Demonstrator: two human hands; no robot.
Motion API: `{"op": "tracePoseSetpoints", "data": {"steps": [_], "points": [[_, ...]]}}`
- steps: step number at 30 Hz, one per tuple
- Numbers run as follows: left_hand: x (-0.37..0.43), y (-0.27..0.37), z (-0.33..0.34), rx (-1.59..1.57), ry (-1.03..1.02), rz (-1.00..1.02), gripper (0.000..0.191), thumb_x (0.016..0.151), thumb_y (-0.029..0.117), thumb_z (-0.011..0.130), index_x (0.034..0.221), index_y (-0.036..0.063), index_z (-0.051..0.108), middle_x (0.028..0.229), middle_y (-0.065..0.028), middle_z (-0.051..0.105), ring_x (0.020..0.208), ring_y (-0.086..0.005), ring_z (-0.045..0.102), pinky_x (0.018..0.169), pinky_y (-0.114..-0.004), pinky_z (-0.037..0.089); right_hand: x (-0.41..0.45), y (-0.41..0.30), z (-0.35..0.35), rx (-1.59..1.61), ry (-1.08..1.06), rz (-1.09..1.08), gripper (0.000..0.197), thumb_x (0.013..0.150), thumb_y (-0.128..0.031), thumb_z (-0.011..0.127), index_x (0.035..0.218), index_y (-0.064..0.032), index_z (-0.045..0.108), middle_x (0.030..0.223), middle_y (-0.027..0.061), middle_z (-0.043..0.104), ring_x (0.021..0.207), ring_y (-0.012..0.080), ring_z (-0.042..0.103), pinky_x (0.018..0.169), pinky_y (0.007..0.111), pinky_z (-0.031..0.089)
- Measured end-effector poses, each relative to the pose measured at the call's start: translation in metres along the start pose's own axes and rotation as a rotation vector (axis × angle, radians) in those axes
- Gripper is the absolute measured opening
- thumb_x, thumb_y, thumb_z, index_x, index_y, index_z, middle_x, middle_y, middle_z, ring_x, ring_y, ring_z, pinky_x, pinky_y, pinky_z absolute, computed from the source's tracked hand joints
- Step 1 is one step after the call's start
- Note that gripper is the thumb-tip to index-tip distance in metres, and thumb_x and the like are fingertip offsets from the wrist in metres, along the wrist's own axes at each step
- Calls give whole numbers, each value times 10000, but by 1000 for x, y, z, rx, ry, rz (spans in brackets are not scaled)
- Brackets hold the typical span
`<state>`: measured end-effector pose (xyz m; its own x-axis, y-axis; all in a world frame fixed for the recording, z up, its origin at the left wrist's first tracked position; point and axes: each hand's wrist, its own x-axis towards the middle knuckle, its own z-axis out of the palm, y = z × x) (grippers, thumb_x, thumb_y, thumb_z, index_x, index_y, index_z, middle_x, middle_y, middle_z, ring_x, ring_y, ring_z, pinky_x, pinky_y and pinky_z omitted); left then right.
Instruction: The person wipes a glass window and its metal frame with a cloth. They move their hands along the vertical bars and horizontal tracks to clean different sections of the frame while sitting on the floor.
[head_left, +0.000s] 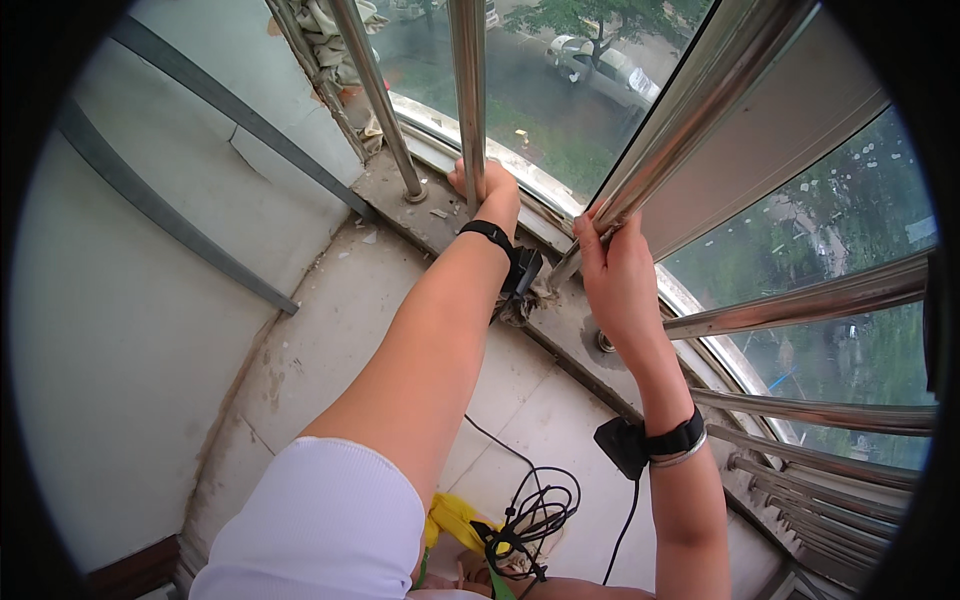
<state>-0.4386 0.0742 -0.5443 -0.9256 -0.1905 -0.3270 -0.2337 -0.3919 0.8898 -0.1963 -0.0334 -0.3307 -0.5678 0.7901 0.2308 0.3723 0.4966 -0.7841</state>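
My left hand (495, 184) reaches round an upright shiny metal bar (470, 90) near its foot, with part of its fingers hidden. My right hand (619, 259) has its thumb and fingers round the lower part of a thicker-looking metal bar (686, 124) further right. Whatever may be between those fingers and the bar is hidden. A black device on a strap (525, 271) sits at my left wrist, and another black device (621, 448) at my right. A clump of greyish, fibrous matter (523, 309) lies at the sill's edge, beside the left wrist device.
More metal bars (810, 300) line the window on the right. Grey curved bars (247, 124) run along the white wall at left. Debris lies on the sill (435, 210). A coiled black cable (536, 517) and yellow cloth (457, 519) are below me, over the tiled floor (360, 285).
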Motion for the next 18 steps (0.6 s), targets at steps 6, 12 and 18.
{"op": "tracePoseSetpoints", "data": {"steps": [6, 12, 18], "points": [[-112, 1, -59, 780, -556, 332, 119, 814, 98, 591, 851, 15, 514, 952, -155, 553, 891, -368, 558, 767, -437, 459, -1, 19, -2, 4, 55, -14, 308, 931, -181, 554, 1081, 36, 397, 764, 209, 609, 665, 395, 593, 575, 456, 445], [-91, 28, -58, 865, -878, 166, 127, 794, 87, 591, 844, 7, 505, 910, -166, 560, 845, -361, 545, 740, -406, 457, 0, 15, -6, 24, 34, -45, 260, 934, -173, 553, 1056, 9, 413, 764, 194, 599, 661, 384, 581, 587, 444, 439], [-105, 32, -53, 703, -465, 253, 98, 816, 42, 561, 903, 14, 523, 873, -165, 577, 843, -381, 556, 755, -436, 466, 0, 7, -9, 39, -19, 19, 227, 943, -167, 543, 1046, -4, 423, 775, 196, 594, 681, 374, 577, 612, 431, 440]]}}
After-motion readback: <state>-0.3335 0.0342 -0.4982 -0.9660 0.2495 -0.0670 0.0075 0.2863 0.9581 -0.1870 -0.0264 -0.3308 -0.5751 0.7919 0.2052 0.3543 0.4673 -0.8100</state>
